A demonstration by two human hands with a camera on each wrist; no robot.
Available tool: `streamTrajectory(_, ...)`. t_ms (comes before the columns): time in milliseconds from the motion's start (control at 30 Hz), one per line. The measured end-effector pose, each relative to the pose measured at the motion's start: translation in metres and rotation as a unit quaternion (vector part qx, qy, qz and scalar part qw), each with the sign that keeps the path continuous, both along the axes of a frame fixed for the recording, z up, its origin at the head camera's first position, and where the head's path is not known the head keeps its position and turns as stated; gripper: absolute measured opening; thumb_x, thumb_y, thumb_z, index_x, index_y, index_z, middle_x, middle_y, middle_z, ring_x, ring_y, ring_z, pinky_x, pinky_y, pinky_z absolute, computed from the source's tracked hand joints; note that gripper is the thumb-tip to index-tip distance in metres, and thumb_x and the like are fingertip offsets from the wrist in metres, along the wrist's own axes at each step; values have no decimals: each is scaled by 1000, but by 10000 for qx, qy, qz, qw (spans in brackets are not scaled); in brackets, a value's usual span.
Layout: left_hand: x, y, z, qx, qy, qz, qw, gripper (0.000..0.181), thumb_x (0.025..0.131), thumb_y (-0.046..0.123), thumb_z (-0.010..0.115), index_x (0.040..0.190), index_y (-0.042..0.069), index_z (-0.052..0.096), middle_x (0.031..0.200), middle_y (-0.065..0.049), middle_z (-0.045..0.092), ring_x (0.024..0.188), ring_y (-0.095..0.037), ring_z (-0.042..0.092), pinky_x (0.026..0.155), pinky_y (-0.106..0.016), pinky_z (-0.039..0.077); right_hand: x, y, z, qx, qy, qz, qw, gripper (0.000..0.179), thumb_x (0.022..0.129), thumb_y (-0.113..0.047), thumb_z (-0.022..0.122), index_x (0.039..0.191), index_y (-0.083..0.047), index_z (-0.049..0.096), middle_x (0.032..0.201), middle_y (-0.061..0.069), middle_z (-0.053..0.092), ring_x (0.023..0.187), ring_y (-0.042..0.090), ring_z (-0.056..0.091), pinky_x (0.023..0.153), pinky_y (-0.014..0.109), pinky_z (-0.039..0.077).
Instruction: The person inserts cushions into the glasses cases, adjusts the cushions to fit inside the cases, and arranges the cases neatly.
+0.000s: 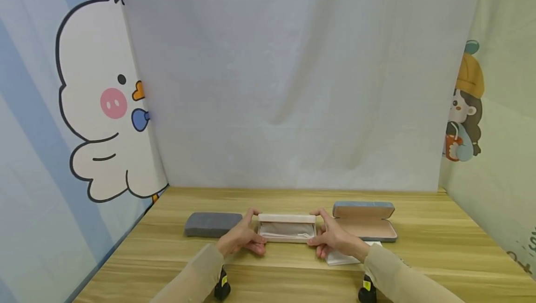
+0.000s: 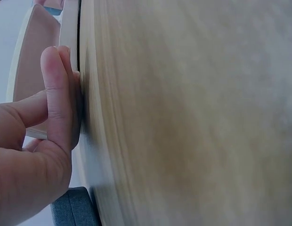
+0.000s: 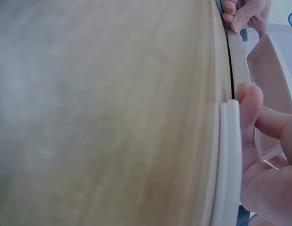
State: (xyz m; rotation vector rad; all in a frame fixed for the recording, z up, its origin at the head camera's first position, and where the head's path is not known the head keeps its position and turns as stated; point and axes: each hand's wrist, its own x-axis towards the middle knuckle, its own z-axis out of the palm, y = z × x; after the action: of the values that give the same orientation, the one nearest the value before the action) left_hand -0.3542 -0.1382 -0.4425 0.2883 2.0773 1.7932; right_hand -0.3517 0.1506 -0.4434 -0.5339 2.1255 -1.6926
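A cream glasses case (image 1: 286, 218) stands partly open at the middle of the table, its opening facing me. Inside it lies a grey cloth or pouch (image 1: 281, 229) with a white cord at the right. My left hand (image 1: 243, 237) holds the case's left end, index finger at the lid's corner and thumb at the lower front. At the right end my right hand (image 1: 337, 239) grips it the same way. Both wrist views show the lid's pinkish inner face (image 2: 35, 61) raised. A folded white item (image 3: 233, 155), perhaps cloth or paper, lies beneath my right hand.
To the left is a closed grey-blue glasses case (image 1: 211, 225) beside my left hand. A blue case (image 1: 364, 210) with a beige lining stands open behind my right wrist. A white curtain (image 1: 293, 107) hangs behind the wooden table (image 1: 289, 284), with printed drapes on both sides.
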Motion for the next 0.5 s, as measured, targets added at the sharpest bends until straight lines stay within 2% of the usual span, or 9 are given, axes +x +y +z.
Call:
streamTrajectory(300,1,0,1,-23,10,-4,10000,69,84,-17,58,135,11,21,68,-14,63,49,-14,64,51,-27,59,1,0,0,-61,-71,168,9998,78,87,3,66,142,-6,12,70,11,53,47,13,60,43,26,54)
streamTrajectory(500,2,1,1,-59,78,-14,10000,67,85,-17,59,134,10,22,70,-16,64,49,-14,65,52,-28,60,1,0,0,-70,-47,145,9999,77,87,3,66,142,-6,13,70,11,52,47,13,60,43,26,54)
